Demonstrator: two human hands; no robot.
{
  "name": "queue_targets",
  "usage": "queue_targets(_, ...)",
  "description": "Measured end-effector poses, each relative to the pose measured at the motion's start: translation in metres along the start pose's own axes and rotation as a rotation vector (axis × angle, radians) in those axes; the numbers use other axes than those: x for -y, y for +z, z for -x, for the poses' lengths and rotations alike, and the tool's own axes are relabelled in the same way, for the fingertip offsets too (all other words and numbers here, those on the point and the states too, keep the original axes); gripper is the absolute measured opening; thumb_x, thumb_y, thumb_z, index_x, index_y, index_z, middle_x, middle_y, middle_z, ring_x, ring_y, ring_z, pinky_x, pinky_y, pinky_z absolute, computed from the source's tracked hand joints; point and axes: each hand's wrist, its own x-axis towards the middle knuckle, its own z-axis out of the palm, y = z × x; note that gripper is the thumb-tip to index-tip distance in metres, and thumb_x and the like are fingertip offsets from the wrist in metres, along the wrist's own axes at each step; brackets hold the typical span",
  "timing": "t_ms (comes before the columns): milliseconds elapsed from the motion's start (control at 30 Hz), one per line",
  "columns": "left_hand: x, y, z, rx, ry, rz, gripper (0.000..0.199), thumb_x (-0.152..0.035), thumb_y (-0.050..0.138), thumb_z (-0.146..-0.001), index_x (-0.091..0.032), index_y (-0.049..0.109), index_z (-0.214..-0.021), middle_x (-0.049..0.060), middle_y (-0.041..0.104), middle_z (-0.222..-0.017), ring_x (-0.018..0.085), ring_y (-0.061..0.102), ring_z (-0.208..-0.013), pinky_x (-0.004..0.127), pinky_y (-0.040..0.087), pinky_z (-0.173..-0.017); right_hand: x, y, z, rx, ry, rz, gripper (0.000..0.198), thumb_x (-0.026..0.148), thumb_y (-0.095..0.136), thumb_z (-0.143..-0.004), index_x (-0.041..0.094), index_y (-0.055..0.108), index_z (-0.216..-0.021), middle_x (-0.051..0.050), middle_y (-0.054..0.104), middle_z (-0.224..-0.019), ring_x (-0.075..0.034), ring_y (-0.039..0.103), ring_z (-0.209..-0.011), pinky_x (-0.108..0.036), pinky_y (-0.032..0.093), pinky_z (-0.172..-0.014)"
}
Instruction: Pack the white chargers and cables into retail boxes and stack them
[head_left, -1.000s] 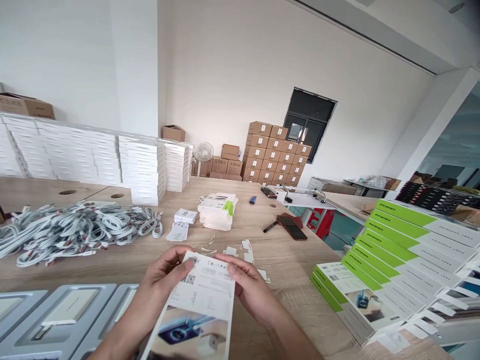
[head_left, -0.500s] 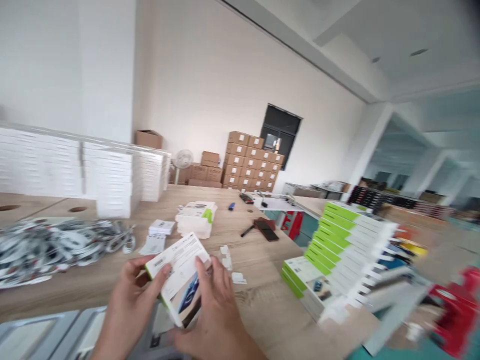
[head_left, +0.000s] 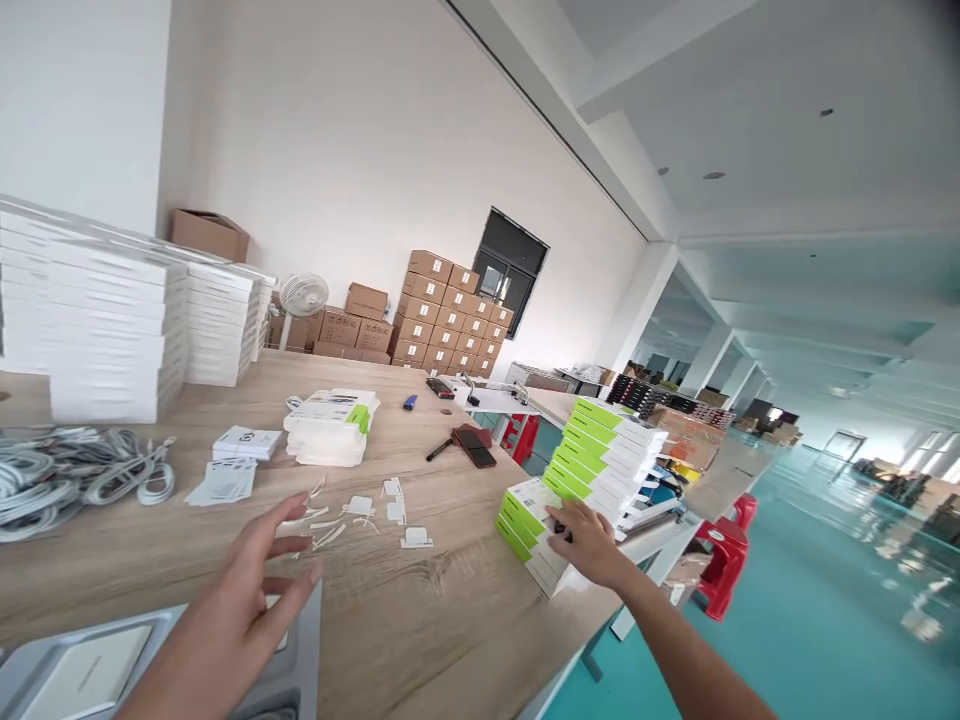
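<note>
My left hand (head_left: pixel 240 600) hovers over the grey moulded tray (head_left: pixel 309 625) at the table's near edge, thumb and fingers apart, holding nothing. A flat white piece (head_left: pixel 97 672) sits in the tray's left part. Off to the right, my right hand (head_left: pixel 589 542) lies on the top box of a short stack of green and white product boxes (head_left: pixel 525 500). Its fingers rest on the box's printed face and partly cover it. Directly behind rises a taller stack of the same boxes (head_left: pixel 589 440). White paper scraps (head_left: pixel 360 507) lie beyond my left hand.
Coiled grey cables (head_left: pixel 82 480), white cards (head_left: pixel 246 443) and flattened box sleeves (head_left: pixel 328 430) lie on the left. A phone (head_left: pixel 475 447), a black pen (head_left: pixel 439 450) and a blue tool (head_left: pixel 409 402) are farther back. White boxes (head_left: pixel 105 340) are piled left; red stools (head_left: pixel 724 565) stand right.
The product box that both hands held now tops the short stack at right. My right hand moved right with it; my left hand let go and opened. The view turned right.
</note>
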Motion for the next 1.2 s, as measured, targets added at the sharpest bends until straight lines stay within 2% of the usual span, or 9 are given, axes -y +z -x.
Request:
queue_targets(67, 0.0, 0.0, 0.001, 0.077, -0.019, -0.049, 0.066, -0.058, 0.057, -0.081, -0.034, 0.037, -0.14, 0.012, 0.06, -0.122, 0.025, 0.071, -0.08, 0.035, 0.059, -0.062, -0.007, 0.009, 0.0, 0.006, -0.052, 0.014, 0.059, 0.048, 0.037, -0.091, 0.024, 0.04, -0.145, -0.009, 0.036, -0.154, -0.027, 0.024, -0.145, -0.046, 0.021, -0.116)
queue_targets(133, 0.0, 0.0, 0.001, 0.124, -0.019, -0.087, 0.064, -0.059, 0.053, -0.083, -0.035, 0.035, -0.14, 0.011, 0.059, -0.124, 0.024, 0.07, -0.078, 0.035, 0.058, -0.065, -0.006, 0.018, 0.001, -0.015, -0.08, 0.036, 0.063, 0.048, 0.036, -0.093, 0.019, 0.034, -0.148, -0.011, 0.034, -0.155, -0.025, 0.025, -0.145, -0.042, 0.025, -0.115)
queue_targets(300, 0.0, -0.003, -0.001, 0.148, 0.025, -0.144, 0.058, -0.058, 0.05, -0.085, -0.038, 0.036, -0.137, 0.007, 0.054, -0.13, 0.022, 0.07, -0.08, 0.034, 0.056, -0.072, 0.002, 0.033, 0.003, -0.056, -0.08, 0.115, 0.068, 0.044, 0.043, -0.091, 0.014, 0.028, -0.15, -0.015, 0.028, -0.157, -0.03, 0.023, -0.145, -0.044, 0.023, -0.115)
queue_targets(533, -0.005, -0.006, -0.003, 0.122, 0.138, -0.177, 0.046, -0.055, 0.045, -0.089, -0.032, 0.044, -0.129, 0.007, 0.046, -0.14, 0.019, 0.068, -0.079, 0.032, 0.054, -0.074, 0.011, 0.033, 0.0, -0.061, -0.029, 0.21, 0.064, 0.037, 0.044, -0.092, 0.013, 0.028, -0.149, -0.019, 0.034, -0.153, -0.032, 0.029, -0.141, -0.046, 0.031, -0.109)
queue_targets(667, -0.016, -0.011, 0.002, 0.043, 0.298, -0.319, 0.036, -0.042, 0.043, -0.092, -0.02, 0.054, -0.118, 0.01, 0.051, -0.131, 0.02, 0.067, -0.092, 0.032, 0.052, -0.083, 0.011, 0.033, 0.006, -0.021, -0.025, 0.244, 0.062, 0.037, 0.043, -0.093, 0.013, 0.028, -0.149, -0.02, 0.035, -0.151, -0.03, 0.03, -0.141, -0.041, 0.031, -0.109)
queue_targets(733, -0.02, -0.016, 0.003, 0.043, 0.283, -0.368, 0.032, -0.035, 0.045, -0.091, -0.02, 0.056, -0.117, 0.008, 0.054, -0.128, 0.017, 0.067, -0.088, 0.031, 0.049, -0.088, 0.011, 0.033, 0.007, -0.007, -0.022, 0.262, 0.062, 0.037, 0.039, -0.095, 0.012, 0.024, -0.15, -0.021, 0.033, -0.151, -0.031, 0.03, -0.141, -0.044, 0.031, -0.109)
queue_targets(800, -0.02, -0.024, 0.001, 0.031, 0.231, -0.43, 0.029, -0.033, 0.047, -0.09, -0.02, 0.059, -0.113, 0.006, 0.057, -0.123, 0.017, 0.066, -0.082, 0.032, 0.048, -0.084, 0.011, 0.034, 0.004, 0.015, -0.023, 0.278, 0.063, 0.038, 0.037, -0.095, 0.012, 0.021, -0.15, -0.022, 0.031, -0.152, -0.034, 0.029, -0.141, -0.048, 0.032, -0.107)
queue_targets(967, -0.028, -0.038, 0.0, -0.007, 0.168, -0.57, 0.026, -0.031, 0.043, -0.092, -0.018, 0.063, -0.102, 0.008, 0.066, -0.104, 0.024, 0.063, -0.089, 0.034, 0.044, -0.076, 0.007, 0.037, 0.001, 0.025, -0.034, 0.287, 0.067, 0.041, 0.037, -0.092, 0.012, 0.02, -0.15, -0.02, 0.029, -0.154, -0.033, 0.028, -0.141, -0.05, 0.034, -0.106)
queue_targets(1200, -0.035, -0.025, 0.001, 0.098, 0.223, -0.658, 0.032, -0.037, 0.042, -0.092, -0.02, 0.063, -0.076, 0.009, 0.071, -0.081, 0.027, 0.066, -0.077, 0.034, 0.04, -0.065, 0.0, 0.044, 0.0, -0.036, -0.024, 0.257, 0.071, 0.043, 0.038, -0.09, 0.013, 0.019, -0.151, -0.017, 0.028, -0.156, -0.031, 0.025, -0.144, -0.048, 0.031, -0.109)
